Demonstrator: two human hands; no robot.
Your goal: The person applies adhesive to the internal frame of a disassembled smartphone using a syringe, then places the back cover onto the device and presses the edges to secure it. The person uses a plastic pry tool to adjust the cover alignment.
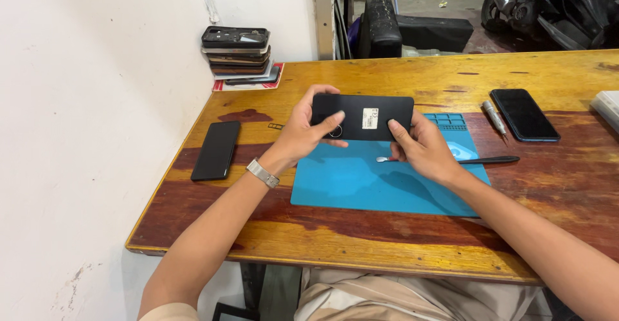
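Both hands' fingers are gripping a black phone (362, 118) above the blue mat (361, 185), left hand (303, 134) at nine o'clock, right hand (422, 147) at three, beside its small white rectangular label (370, 118)

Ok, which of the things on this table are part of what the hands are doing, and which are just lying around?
In hand:
- flat black phone with a white sticker, held by the left hand and right hand
- blue rubber work mat beneath it
- slim black pry tool on the mat

Lying about:
- black phone at the left
- black phone at the right
- small silver screwdriver
- stack of phone cases
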